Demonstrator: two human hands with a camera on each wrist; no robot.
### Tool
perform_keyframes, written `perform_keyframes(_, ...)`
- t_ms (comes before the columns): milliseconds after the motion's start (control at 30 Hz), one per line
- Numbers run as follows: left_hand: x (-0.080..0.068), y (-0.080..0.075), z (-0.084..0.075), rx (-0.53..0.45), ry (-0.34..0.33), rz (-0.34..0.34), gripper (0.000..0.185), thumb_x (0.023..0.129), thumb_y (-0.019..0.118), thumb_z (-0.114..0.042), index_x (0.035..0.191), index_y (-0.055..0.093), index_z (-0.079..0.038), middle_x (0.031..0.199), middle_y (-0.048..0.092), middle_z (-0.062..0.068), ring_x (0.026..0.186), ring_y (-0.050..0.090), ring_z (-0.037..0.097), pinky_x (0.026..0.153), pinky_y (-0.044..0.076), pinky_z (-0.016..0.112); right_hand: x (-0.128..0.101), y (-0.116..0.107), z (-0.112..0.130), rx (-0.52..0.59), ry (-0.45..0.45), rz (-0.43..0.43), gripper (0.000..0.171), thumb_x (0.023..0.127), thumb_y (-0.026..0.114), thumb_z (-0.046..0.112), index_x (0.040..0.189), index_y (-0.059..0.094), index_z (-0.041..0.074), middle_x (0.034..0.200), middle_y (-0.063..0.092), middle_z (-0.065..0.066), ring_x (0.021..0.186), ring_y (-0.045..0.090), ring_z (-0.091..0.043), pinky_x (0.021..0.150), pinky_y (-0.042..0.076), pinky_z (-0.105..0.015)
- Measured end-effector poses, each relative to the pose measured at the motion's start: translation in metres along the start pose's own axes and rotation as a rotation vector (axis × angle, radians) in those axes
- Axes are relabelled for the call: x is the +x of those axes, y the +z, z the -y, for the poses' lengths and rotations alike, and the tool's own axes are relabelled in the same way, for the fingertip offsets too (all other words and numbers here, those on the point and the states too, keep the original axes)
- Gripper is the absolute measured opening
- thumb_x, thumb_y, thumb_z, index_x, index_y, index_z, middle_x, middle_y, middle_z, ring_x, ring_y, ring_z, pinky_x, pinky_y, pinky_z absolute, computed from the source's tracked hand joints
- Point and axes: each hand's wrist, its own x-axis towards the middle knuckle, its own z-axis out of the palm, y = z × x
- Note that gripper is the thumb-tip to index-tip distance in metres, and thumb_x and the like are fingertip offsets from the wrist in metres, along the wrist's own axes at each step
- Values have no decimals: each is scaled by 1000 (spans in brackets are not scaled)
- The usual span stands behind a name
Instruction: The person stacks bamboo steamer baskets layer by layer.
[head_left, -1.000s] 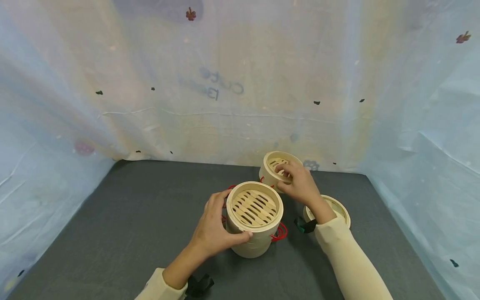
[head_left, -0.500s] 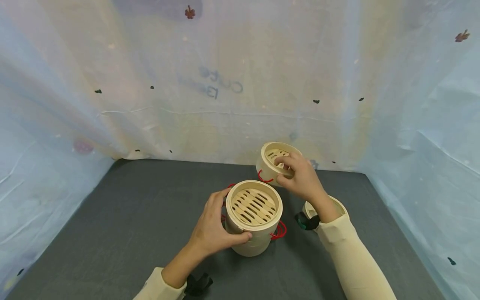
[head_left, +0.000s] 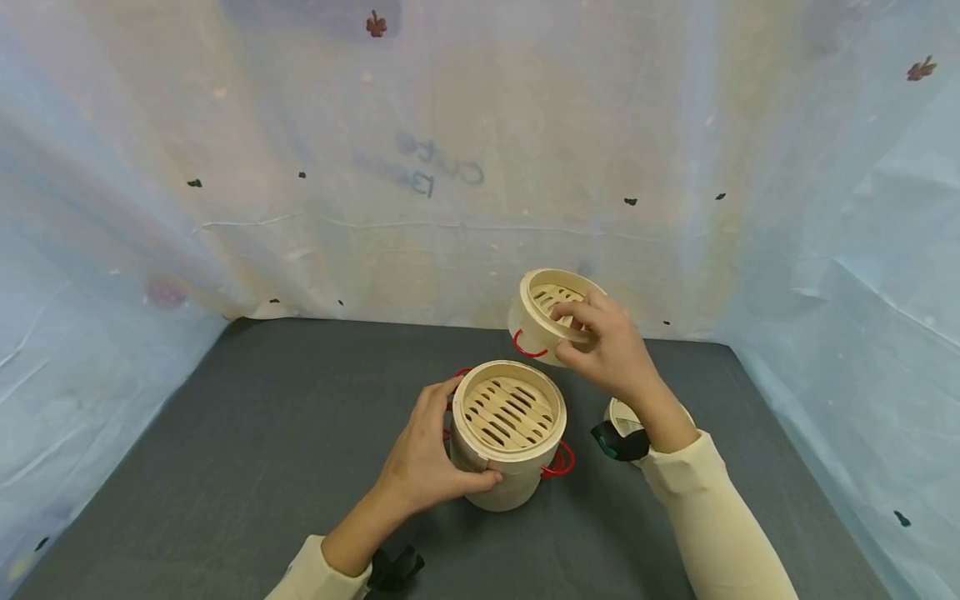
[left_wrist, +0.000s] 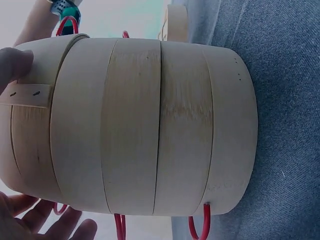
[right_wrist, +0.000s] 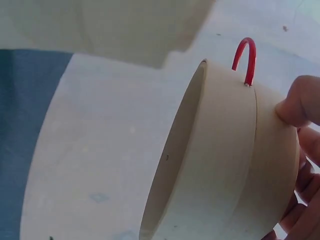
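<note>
Nearest, the dark grey table (head_left: pixel 247 467) runs from the person's cream sleeves to a pale blue plastic sheet (head_left: pixel 420 167) that walls it in at the far edge and on both sides, with faint reversed writing showing through it. Near the middle stands the steamer stack (head_left: pixel 508 433), several bamboo tiers with red wire handles; the left hand (head_left: pixel 423 462) curls round its left wall, thumb on the near side. Right of the stack, a third steamer piece (head_left: pixel 621 414) lies mostly hidden behind the right wrist, so its form is hard to make out. Farther off, the right hand (head_left: pixel 611 354) pinches the rim of a single steamer tier (head_left: pixel 547 312), thumb outside and fingers inside, holding it tilted in the air. A second ago that tier sat on the table; it has since risen clear and tipped leftward.
</note>
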Motion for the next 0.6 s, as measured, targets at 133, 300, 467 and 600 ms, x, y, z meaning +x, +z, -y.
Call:
perform_keyframes(133, 0, 0, 1, -5, -7, 13, 117, 52, 92, -44, 149, 30, -24, 138, 40, -2, 111, 52, 12, 80, 53, 32, 0, -4, 8, 12, -10, -14, 29, 70, 64, 8, 97, 69, 14, 77, 49, 2, 75, 43, -13, 72, 29, -36)
perform_keyframes(300, 0, 0, 4, -11, 7, 16, 116, 52, 92, -43, 149, 30, -24, 138, 40, -2, 110, 53, 12, 78, 54, 35, 0, -10, 20, 33, -62, -35, 29, 69, 63, 7, 96, 70, 15, 76, 49, 3, 75, 42, -11, 71, 29, -34)
perform_keyframes(467, 0, -2, 7, 17, 29, 10, 115, 51, 91, -46, 148, 32, -25, 137, 41, -4, 107, 54, 11, 76, 53, 30, -2, -12, 30, 38, -136, -36, 29, 69, 63, 6, 95, 71, 15, 75, 48, 3, 72, 40, -10, 69, 31, -31)
perform_keyframes(600, 0, -3, 8, 17, 37, 18, 115, 52, 91, -48, 148, 32, -25, 137, 41, -4, 105, 55, 10, 74, 52, 25, -6, -12, 38, 46, -166, -34, 30, 69, 62, 6, 96, 70, 16, 76, 47, 4, 72, 39, -10, 70, 30, -31)
